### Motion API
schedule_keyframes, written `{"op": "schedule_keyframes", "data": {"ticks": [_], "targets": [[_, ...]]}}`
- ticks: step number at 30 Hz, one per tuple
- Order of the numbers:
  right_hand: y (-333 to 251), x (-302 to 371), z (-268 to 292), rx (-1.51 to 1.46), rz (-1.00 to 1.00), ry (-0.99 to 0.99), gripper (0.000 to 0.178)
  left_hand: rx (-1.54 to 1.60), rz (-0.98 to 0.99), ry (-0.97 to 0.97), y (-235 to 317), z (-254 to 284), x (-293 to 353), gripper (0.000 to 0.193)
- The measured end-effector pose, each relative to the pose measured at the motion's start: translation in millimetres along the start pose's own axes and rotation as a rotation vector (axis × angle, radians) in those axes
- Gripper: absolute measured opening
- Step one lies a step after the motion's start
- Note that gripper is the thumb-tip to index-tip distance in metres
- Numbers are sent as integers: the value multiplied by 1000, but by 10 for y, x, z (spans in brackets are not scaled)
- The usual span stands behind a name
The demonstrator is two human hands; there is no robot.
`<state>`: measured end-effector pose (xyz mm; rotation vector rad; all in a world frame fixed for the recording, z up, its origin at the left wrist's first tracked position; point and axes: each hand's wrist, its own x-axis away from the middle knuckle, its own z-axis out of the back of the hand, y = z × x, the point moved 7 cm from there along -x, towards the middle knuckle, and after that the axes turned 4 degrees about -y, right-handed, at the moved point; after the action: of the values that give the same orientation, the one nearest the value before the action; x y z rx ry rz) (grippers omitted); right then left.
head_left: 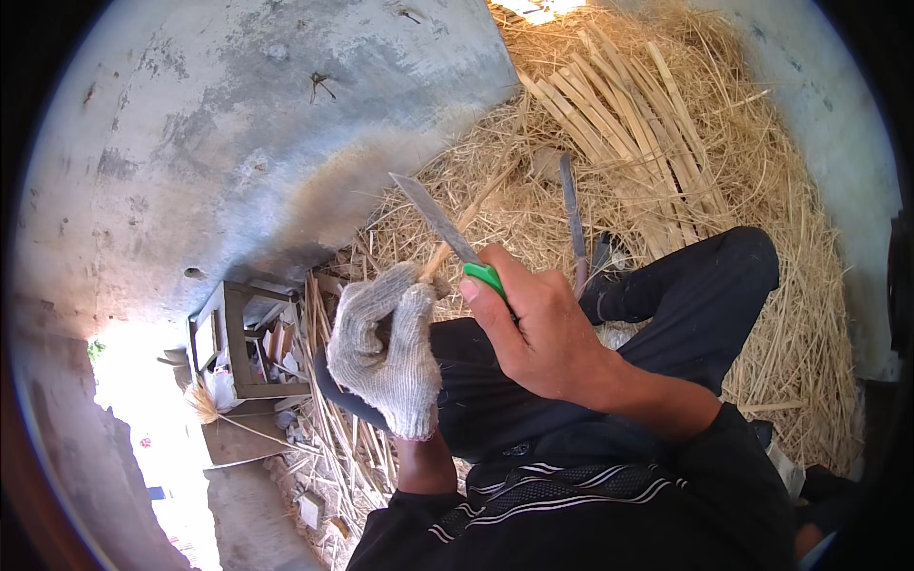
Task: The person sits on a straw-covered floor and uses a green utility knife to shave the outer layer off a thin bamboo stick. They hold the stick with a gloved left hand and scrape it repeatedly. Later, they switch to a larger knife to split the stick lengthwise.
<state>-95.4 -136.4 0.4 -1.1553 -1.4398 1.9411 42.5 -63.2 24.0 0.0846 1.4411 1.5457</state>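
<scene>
My left hand (386, 347), in a pale knitted work glove, is closed with thumb and forefinger on a thin tan strip of wood or bamboo (484, 201). The strip slants up and to the right, over the straw. My bare right hand (543, 328) grips a knife (435, 219) by its green handle, with the thumb along the handle. Its long grey blade points up and left, crossing over the strip; whether the edge touches it I cannot tell. Both hands are above my lap, close together.
Loose straw (790, 257) covers the floor ahead and to the right, with a bundle of flat strips (628, 124) on it. Beyond my right hand lies a long dark-bladed tool (571, 200). At left stand a wooden frame (233, 343) and long thin sticks (324, 381), beside a grey wall (238, 133).
</scene>
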Motion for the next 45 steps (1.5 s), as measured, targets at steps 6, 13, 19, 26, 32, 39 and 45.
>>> {"op": "schedule_keyframes", "data": {"ticks": [6, 13, 19, 26, 32, 39, 45], "targets": [[22, 90, -192, 92, 39, -60, 11, 4, 6, 14, -22, 45, 12, 17], [77, 91, -197, 165, 20, -69, 11, -29, -47, 21, -20, 43, 25, 16], [654, 24, -227, 472, -68, -36, 16, 142, 39, 62, -76, 23, 54, 11], [158, 81, -254, 287, 110, -28, 15, 83, -12, 125, -143, 107, 86, 14], [486, -45, -231, 418, -113, -110, 12, 89, -62, 109, -148, 129, 29, 17], [236, 33, -293, 228, -14, -96, 17, 112, 20, 120, -149, 124, 45, 17], [563, 2, -249, 423, -139, -86, 12, 110, 39, 91, -132, 103, 34, 15]]}}
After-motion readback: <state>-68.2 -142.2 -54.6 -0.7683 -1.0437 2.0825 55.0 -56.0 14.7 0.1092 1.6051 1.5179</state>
